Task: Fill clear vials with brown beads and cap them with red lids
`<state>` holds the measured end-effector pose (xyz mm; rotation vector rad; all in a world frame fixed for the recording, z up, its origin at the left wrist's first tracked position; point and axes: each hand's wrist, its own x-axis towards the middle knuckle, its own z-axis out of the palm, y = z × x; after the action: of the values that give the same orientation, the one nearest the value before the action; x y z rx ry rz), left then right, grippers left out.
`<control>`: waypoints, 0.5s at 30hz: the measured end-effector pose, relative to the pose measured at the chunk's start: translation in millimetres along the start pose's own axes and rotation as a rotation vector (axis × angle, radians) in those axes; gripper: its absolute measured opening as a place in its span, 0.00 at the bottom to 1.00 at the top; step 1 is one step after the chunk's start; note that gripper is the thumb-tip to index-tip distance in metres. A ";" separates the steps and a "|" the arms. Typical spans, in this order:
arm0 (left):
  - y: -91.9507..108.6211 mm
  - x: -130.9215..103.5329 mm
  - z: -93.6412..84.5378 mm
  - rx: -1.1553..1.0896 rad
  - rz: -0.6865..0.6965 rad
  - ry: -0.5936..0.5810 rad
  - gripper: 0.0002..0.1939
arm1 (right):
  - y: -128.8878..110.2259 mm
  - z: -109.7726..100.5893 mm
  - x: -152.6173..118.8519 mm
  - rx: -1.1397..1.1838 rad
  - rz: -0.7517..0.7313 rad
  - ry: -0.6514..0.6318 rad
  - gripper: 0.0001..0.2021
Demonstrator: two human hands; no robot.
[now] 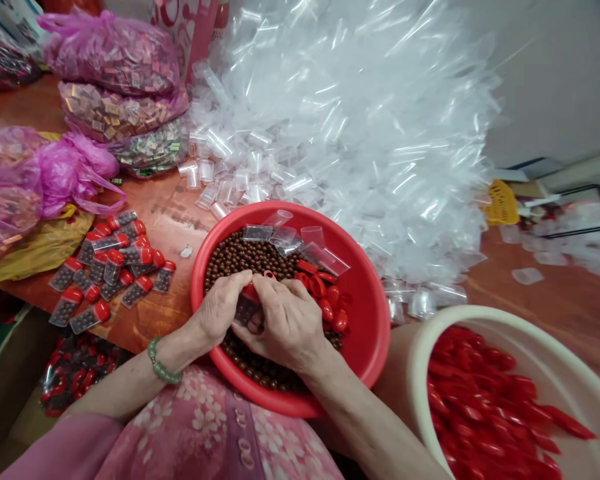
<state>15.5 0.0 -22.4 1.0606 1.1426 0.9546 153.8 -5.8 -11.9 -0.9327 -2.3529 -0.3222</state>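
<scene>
Over a red basin (379,340), my left hand (220,307) and my right hand (291,321) are closed together on one small clear container (247,312). Dark balls show through its wall and a bit of red cap shows at its top; my fingers hide the rest. Brown balls (240,261) fill the basin's left side and bottom. Several red caps (330,308) lie in it to the right of my hands. Clear empty tubes (284,238) rest at the basin's far side.
Filled red-capped containers (115,257) lie at left, with more in a box (10,393) below. Bags of small pieces (125,110) stand behind them. A large heap of clear tubes (360,120) covers the back. A cream bucket (417,373) at right holds red caps.
</scene>
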 end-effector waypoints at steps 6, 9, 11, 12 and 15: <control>-1.9 -7.7 -6.0 0.156 0.078 0.113 0.09 | -0.5 -14.8 12.1 0.090 0.020 -0.163 0.28; 5.3 -17.7 -20.4 -0.065 0.042 -0.027 0.19 | 24.0 -24.2 25.0 0.369 0.035 -0.441 0.29; 13.6 -32.0 -40.4 -0.192 0.024 -0.165 0.23 | 46.1 -20.5 33.7 0.367 0.126 -0.517 0.23; 18.0 -41.4 -52.9 -0.205 0.013 -0.190 0.22 | 56.5 -15.0 37.7 0.274 0.201 -0.519 0.20; 27.2 -74.0 -93.8 -0.050 -0.125 -0.144 0.19 | 77.7 10.3 47.3 -0.049 0.272 -0.596 0.19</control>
<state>-90.6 -50.4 12.4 0.9894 1.0489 0.7919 175.1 80.8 8.9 -1.5200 -2.6931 0.0169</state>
